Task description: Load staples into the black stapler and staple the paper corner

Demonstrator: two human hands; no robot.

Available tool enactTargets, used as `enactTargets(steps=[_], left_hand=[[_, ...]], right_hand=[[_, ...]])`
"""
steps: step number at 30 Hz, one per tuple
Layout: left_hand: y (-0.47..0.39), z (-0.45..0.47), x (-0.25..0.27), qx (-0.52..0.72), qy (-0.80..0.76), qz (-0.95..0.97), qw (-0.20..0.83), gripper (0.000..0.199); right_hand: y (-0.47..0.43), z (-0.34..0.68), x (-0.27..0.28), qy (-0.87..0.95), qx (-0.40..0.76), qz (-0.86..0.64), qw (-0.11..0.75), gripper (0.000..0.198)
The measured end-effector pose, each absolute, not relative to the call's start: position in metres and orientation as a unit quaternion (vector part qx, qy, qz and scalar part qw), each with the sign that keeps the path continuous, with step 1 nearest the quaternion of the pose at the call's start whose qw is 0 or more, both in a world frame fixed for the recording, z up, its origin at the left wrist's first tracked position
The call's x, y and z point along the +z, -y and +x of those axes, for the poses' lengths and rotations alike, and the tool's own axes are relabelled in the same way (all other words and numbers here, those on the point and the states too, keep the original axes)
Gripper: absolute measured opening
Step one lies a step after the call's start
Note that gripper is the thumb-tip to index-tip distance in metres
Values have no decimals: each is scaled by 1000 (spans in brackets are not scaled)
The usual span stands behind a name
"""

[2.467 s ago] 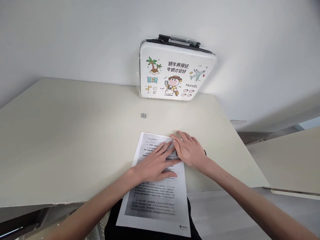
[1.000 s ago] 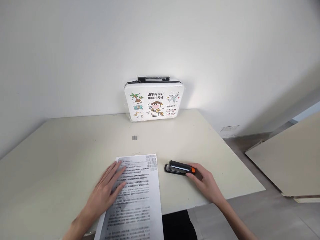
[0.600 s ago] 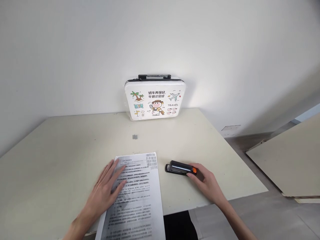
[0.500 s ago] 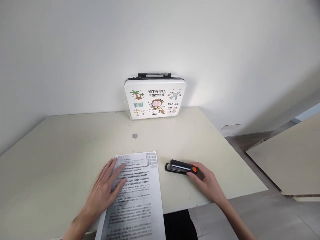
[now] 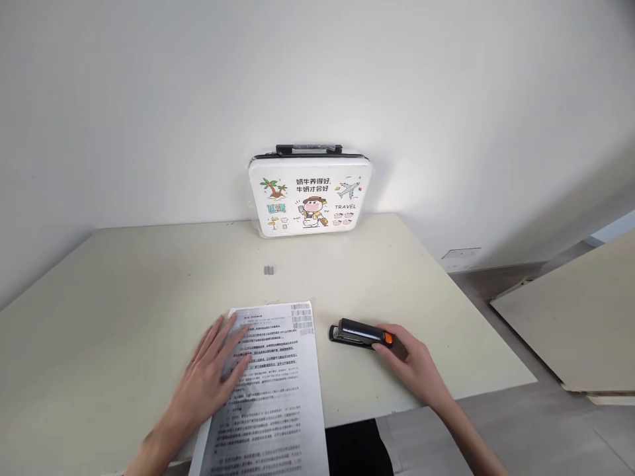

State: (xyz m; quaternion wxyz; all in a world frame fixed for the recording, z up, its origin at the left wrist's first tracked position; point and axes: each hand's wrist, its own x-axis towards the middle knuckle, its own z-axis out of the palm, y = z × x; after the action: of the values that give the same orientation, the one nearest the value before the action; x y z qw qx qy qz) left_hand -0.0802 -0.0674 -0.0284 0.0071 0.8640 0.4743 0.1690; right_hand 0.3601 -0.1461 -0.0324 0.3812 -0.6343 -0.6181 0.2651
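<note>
A stack of printed paper (image 5: 268, 390) lies at the table's front edge, its lower end reaching past that edge. My left hand (image 5: 211, 370) rests flat on its left side with the fingers spread. To the right of the paper is a black stapler (image 5: 360, 332) with an orange patch at its rear end. My right hand (image 5: 404, 357) grips that rear end between thumb and fingers. The stapler's front points left, toward the paper, and a gap of bare table separates the two. Beyond the paper sit small grey staple strips (image 5: 268, 270).
A white case (image 5: 310, 198) with cartoon prints and a black handle leans against the wall at the back of the pale table (image 5: 124, 317). Another pale panel (image 5: 570, 311) stands at the right, across a strip of grey floor (image 5: 520, 423).
The whole view has shifted very slightly. Both hands, the paper and the stapler keep their places relative to each other.
</note>
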Motion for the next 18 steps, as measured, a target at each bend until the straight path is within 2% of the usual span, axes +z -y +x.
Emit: enactTargets(steps=[18], left_hand=[[67, -79, -30, 164, -468, 869, -5, 63]], right_hand=[[147, 360, -33, 610, 286, -636, 376, 34]])
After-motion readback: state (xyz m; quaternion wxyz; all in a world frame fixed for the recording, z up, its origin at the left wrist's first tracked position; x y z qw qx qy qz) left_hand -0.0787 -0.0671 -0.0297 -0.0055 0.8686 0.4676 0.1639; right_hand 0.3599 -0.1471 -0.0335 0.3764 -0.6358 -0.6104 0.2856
